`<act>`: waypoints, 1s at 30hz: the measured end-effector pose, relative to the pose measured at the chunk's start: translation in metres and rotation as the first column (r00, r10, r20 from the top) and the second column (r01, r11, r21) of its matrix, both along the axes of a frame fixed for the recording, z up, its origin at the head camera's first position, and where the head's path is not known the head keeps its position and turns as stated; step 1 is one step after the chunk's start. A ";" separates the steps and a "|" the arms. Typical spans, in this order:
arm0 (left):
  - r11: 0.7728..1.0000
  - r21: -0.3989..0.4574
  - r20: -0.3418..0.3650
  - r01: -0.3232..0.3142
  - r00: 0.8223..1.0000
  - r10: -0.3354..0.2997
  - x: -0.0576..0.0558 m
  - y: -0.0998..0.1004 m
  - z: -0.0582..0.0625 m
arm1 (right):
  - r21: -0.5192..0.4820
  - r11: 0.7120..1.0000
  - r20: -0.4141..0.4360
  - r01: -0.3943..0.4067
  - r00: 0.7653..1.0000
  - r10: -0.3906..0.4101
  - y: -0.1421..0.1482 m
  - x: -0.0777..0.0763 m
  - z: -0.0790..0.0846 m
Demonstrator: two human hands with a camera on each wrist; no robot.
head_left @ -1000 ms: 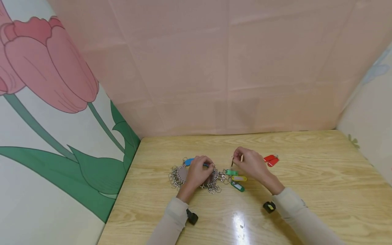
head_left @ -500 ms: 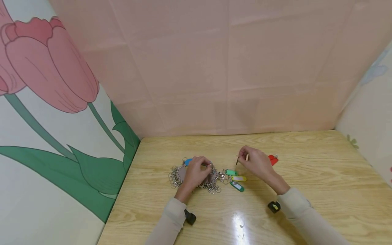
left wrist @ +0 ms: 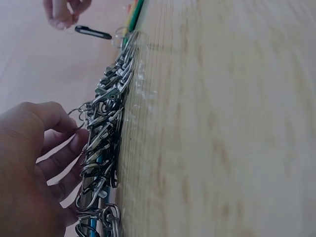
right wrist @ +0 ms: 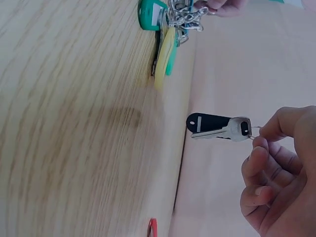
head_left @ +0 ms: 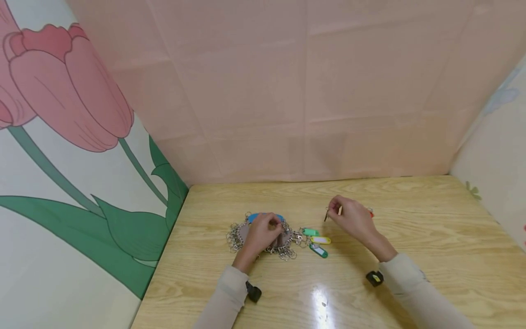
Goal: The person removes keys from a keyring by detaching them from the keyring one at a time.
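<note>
Pink creased cloth backdrop (head_left: 287,91): spans the far side.
White wall painted with large pink tulips (head_left: 53,87): runs along the left.
Pale wood-grain table (head_left: 444,237): lies between them, with bright glare on its near part.
Grey-brown flat bundle fringed with silver metal clips and rings (head_left: 235,237): on the left part of the table, a blue piece (head_left: 252,218) at its far side.
Right hand (head_left: 352,218): raised right of the bundle, thumb and forefinger pinching a fine wire loop (right wrist: 255,128).
Left hand (head_left: 262,232): over the bundle, pinching a thin silver ring (left wrist: 74,109) beside the clips.
Light green oblong tag (head_left: 310,232), yellow oblong tag (head_left: 321,240), dark green oblong tag (head_left: 318,250): spread far to near at the bundle's right end.
Red tag (head_left: 371,212): mostly hidden beyond the right hand.
Silver metal key (right wrist: 232,131): hangs from the loop with a black oblong tag (right wrist: 210,121), clear of the table.
</note>
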State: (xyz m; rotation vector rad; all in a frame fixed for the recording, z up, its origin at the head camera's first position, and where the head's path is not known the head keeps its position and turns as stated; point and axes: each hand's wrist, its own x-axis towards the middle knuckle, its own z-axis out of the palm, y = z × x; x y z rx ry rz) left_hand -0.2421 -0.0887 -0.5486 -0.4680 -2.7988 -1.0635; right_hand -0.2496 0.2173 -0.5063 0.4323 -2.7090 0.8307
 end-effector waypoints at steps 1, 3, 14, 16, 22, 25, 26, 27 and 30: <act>1.000 0.000 0.006 0.000 1.000 0.000 0.000 0.000 0.000 | 0.002 1.000 0.003 0.005 1.000 -0.005 0.001 0.000 0.000; 1.000 -0.006 0.015 -0.001 1.000 0.001 0.000 -0.001 0.000 | 0.007 1.000 0.008 0.011 1.000 -0.011 0.002 0.000 0.000; 0.998 0.036 0.094 0.056 0.994 -0.059 0.002 -0.006 0.000 | 0.005 0.999 0.032 0.039 0.999 -0.039 0.014 -0.002 -0.002; 0.998 0.034 0.101 0.059 0.993 -0.063 0.002 -0.006 0.000 | 0.007 0.999 0.031 0.046 0.998 -0.046 0.016 -0.002 -0.003; 0.996 0.044 0.099 0.072 0.992 -0.076 0.001 -0.007 -0.002 | 0.007 0.998 0.015 0.056 0.998 -0.057 0.022 -0.002 -0.003; 0.996 0.047 0.100 0.075 0.992 -0.080 0.001 -0.007 -0.002 | 0.001 0.998 0.010 0.062 0.998 -0.062 0.025 -0.001 -0.002; 0.996 0.044 0.103 0.074 0.992 -0.078 0.001 -0.007 -0.002 | -0.001 0.998 0.009 0.066 0.998 -0.066 0.026 -0.001 -0.003; 0.996 0.043 0.104 0.074 0.992 -0.078 0.001 -0.008 -0.002 | -0.002 0.998 0.010 0.068 0.998 -0.068 0.027 -0.001 -0.003; 0.997 0.039 0.108 0.072 0.991 -0.075 0.001 -0.008 -0.003 | 0.001 0.997 0.012 0.074 0.997 -0.074 0.029 -0.001 -0.005</act>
